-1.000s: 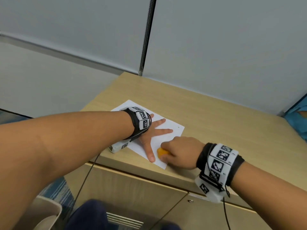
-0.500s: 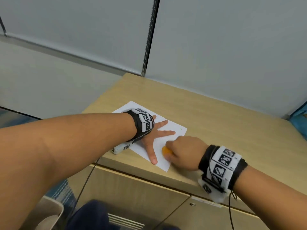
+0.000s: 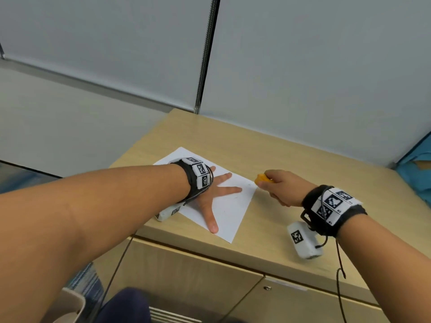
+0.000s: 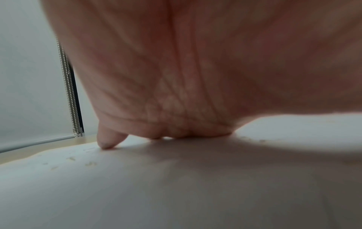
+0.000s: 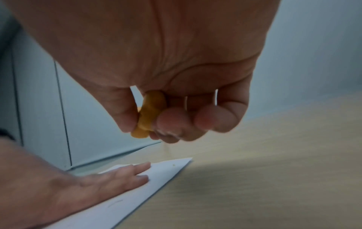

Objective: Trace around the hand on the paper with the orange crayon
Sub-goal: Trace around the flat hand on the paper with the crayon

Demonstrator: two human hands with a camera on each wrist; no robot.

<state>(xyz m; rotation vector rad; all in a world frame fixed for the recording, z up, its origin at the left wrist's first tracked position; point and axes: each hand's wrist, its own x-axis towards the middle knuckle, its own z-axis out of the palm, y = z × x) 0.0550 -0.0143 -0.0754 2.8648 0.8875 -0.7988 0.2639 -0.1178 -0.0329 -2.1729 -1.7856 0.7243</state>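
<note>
My left hand [image 3: 210, 197] lies flat on the white paper [image 3: 235, 206] with its fingers spread, palm pressing down; the left wrist view shows the palm [image 4: 186, 77] on the sheet [image 4: 137, 186]. My right hand [image 3: 279, 187] hovers above the wooden top, just right of the paper's far corner, and pinches a short, chunky orange crayon [image 3: 261, 178]. In the right wrist view the crayon [image 5: 149, 113] sits between thumb and fingertips, lifted off the surface, with the left hand [image 5: 109, 179] and paper [image 5: 137, 193] below. Faint marks show on the sheet.
The paper lies near the front left of a light wooden cabinet top [image 3: 303, 164]. Grey wall panels [image 3: 303, 66] rise behind it. Something blue [image 3: 417, 166] sits at the far right edge. Cabinet doors [image 3: 186, 276] are below the front edge.
My right hand has lifted the crayon off the paper near my thumb and moved it away to the right, beyond the sheet's corner. The left hand has stayed flat.
</note>
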